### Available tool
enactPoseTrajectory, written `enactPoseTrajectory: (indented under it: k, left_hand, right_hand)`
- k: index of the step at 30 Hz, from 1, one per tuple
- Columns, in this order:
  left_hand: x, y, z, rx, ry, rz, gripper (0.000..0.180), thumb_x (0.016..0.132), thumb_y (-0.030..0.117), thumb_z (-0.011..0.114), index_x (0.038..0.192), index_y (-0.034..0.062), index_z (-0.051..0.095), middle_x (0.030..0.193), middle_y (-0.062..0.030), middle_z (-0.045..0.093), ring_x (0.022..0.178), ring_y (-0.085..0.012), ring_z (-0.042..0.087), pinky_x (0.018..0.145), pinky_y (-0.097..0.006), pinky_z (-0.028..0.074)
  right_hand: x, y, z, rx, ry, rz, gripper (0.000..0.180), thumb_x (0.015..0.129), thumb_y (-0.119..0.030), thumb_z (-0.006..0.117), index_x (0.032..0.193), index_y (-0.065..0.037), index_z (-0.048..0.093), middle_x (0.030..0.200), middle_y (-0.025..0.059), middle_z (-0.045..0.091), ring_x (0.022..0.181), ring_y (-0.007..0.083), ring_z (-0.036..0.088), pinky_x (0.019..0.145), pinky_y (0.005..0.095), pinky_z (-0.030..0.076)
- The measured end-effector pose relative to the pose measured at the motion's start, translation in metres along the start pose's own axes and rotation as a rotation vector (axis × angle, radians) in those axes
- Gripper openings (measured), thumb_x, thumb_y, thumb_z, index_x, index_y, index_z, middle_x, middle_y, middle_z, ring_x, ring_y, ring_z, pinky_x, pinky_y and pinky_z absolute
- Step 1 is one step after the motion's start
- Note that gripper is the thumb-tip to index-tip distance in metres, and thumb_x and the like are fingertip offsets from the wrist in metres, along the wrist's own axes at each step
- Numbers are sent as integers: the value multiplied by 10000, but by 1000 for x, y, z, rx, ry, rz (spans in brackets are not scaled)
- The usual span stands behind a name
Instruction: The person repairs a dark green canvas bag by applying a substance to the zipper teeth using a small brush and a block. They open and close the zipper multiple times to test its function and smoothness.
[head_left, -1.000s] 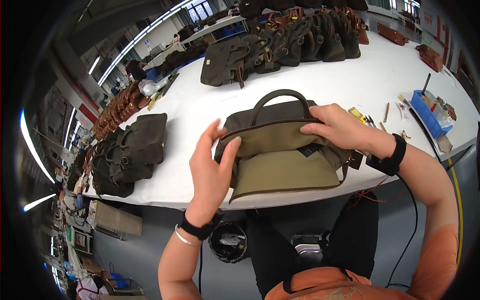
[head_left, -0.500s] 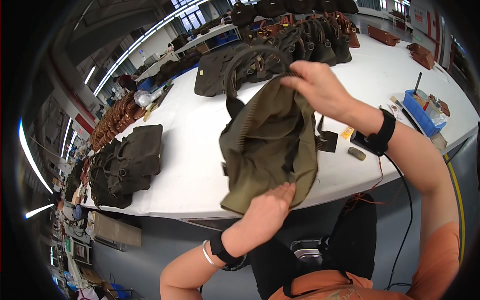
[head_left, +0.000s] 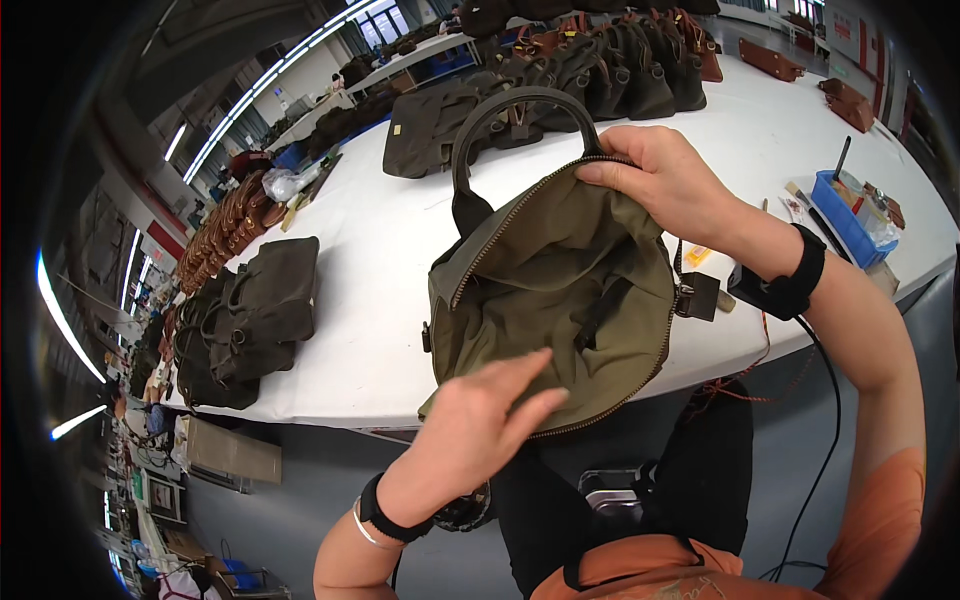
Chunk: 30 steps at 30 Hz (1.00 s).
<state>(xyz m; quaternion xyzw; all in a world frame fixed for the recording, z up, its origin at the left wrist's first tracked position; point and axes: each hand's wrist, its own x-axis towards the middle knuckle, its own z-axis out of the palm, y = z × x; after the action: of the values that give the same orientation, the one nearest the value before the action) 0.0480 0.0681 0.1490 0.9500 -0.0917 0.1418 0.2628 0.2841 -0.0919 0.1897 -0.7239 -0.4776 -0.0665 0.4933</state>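
Orange short-sleeved T-shirt [head_left: 625,573] with pale markings [head_left: 690,590], black trousers [head_left: 715,470]; at left, a black wristband [head_left: 388,512] and silver bangle [head_left: 366,530]; at right, a black strap [head_left: 806,270], boxy module [head_left: 765,293] and thin cable [head_left: 838,400].

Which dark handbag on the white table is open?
The dark olive handbag gripped by the right hand: its mouth gapes, showing khaki lining; the dark bags left and beyond it show none.

Vs. half a sec ago, our L hand [head_left: 466,424] is further left, fingers apart; our bag [head_left: 570,265] gapes wider.
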Motion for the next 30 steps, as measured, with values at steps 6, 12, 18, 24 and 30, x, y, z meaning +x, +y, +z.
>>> enactPoseTrajectory:
  k: [6, 12, 18, 24, 30]
  left_hand:
    - [12, -20, -9, 176, 122, -93, 322, 873, 118, 691, 1150, -39, 644, 977, -216, 693, 823, -342, 686, 717, -370, 539]
    - [31, -28, -15, 117, 53, -309, 550, 893, 171, 682, 1360, -21, 465, 960, -273, 679, 885, -327, 702, 754, -384, 550]
    - [21, -20, -13, -778, 172, -514, 443, 984, 203, 597, 1321, -58, 477, 1189, -174, 632, 1023, -225, 669, 862, -316, 556]
    - [19, -12, -15, -1372, 284, -548, 345, 1013, 228, 552, 1270, -1, 535, 1178, -123, 637, 1050, -184, 645, 904, -296, 539]
    - [11, -30, -3, -1467, 184, -488, 208, 1011, 229, 557, 1063, 41, 628, 1013, -61, 688, 894, -121, 649, 793, -252, 531]
  right_hand:
    - [-3, -1, 4, 76, -33, 31, 336, 890, -241, 668, 789, 71, 596, 587, 117, 478, 563, 162, 400, 560, 348, 388]
    - [-2, -10, 6, -45, -131, 125, 264, 928, -205, 638, 909, 57, 665, 702, -3, 595, 664, 48, 493, 599, 247, 419]
    - [-5, 3, 5, -45, -56, 89, 370, 875, -261, 676, 738, 74, 601, 544, 118, 479, 521, 175, 415, 526, 359, 374]
    - [-8, -6, 10, 39, -59, 129, 351, 876, -237, 681, 713, 64, 607, 528, 63, 473, 508, 129, 396, 498, 345, 356]
    - [-8, -7, 7, -2, -146, 182, 273, 916, -223, 667, 848, 42, 664, 674, -31, 566, 627, 38, 457, 562, 240, 384]
